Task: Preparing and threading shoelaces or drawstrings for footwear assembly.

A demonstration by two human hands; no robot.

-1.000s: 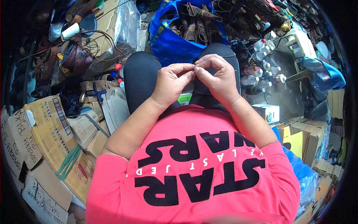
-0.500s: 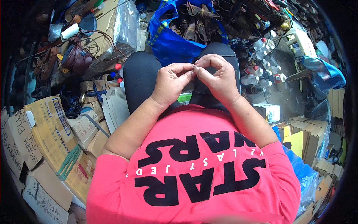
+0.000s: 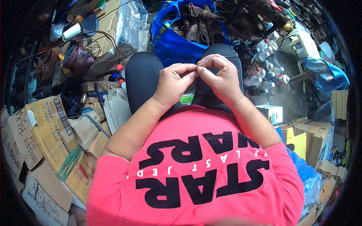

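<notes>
Above my knees, my left hand point(image 3: 174, 83) and my right hand point(image 3: 221, 80) meet fingertip to fingertip. Thumb and index finger of each are pinched together around something too small and too hidden to name. The other fingers of both hands curl inward. Under the right hand lies my right knee point(image 3: 218, 49) in dark trousers, with a thin dark strand point(image 3: 230, 56) across it. My left knee point(image 3: 142, 64) is beside the left hand, apart from it.
A blue bag point(image 3: 169, 47) full of brown leather-like pieces stands ahead. Several plastic bottles point(image 3: 260, 81) are on the right floor. Cardboard boxes point(image 3: 52, 128) pile up at left, more boxes point(image 3: 307, 132) at right. Maroon leather pieces point(image 3: 78, 58) and wires lie at upper left.
Both hands keep the same pinch at nearly the same place, with only a very slight shift of the fingertips.
</notes>
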